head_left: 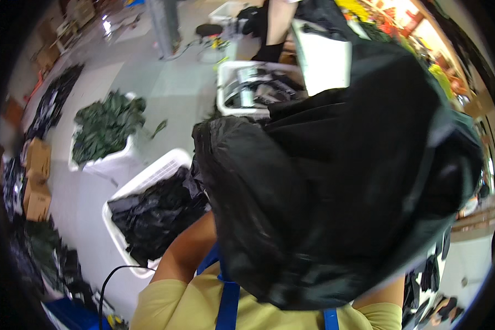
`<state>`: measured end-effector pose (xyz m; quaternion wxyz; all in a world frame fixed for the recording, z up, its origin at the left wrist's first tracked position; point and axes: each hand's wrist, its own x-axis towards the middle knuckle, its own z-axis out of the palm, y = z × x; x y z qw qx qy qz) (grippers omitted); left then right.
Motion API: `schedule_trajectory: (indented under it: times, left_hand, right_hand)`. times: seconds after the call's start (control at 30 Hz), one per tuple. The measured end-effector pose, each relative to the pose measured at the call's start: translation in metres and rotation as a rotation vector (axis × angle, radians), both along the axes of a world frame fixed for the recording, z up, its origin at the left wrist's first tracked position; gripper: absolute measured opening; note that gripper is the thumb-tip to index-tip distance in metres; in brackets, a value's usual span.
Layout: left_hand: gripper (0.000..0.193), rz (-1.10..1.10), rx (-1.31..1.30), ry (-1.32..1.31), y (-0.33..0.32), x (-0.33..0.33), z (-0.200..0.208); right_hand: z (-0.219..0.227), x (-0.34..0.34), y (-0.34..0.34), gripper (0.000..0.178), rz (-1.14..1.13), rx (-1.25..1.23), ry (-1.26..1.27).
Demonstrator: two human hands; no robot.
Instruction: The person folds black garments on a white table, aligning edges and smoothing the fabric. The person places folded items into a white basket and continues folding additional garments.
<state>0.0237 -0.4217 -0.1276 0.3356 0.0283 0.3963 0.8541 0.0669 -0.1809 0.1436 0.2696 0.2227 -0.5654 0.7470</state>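
Note:
A large black garment or sheet of smooth, slightly shiny cloth (341,187) is raised in front of my chest and fills the middle and right of the view. Its folded left side hangs down over the apron straps, and its right side is blurred. My left arm (190,245) goes up behind the cloth's left edge. The right arm (382,294) disappears under its lower right edge. Both hands are hidden by the cloth, so their fingers and grip do not show.
Left of me stands a white basket (113,220) of black cloth. Beyond are another white basket (221,91) with dark pieces and a white bin (110,160) heaped with dark green cloth. Cardboard boxes (37,198) sit far left. A white table surface (327,63) lies ahead.

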Motion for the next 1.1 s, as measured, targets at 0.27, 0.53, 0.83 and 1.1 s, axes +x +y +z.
schedule_trajectory:
  times: [0.27,0.53,0.83,1.1]
  left_hand:
    - [0.037,0.166,0.015,0.733,0.217,-0.160,0.252]
    - [0.038,0.032,0.234,1.342,0.427,-0.137,0.451]
    - [0.027,-1.199,-0.716,0.507,0.592,-0.165,-0.021]
    - [0.042,-1.228,-0.478,-0.293,0.530,-0.039,-0.050]
  right_hand:
    - [0.080,0.268,0.240,0.022,-0.909,0.065,0.267]
    - [-0.014,0.304,0.349,0.023,-1.410,-0.136,0.268]
    - [-0.232,0.193,0.322,0.036,-1.303,-0.755,-0.650]
    - [-0.235,0.190,0.361,0.025,-1.227,-0.957,-0.306]
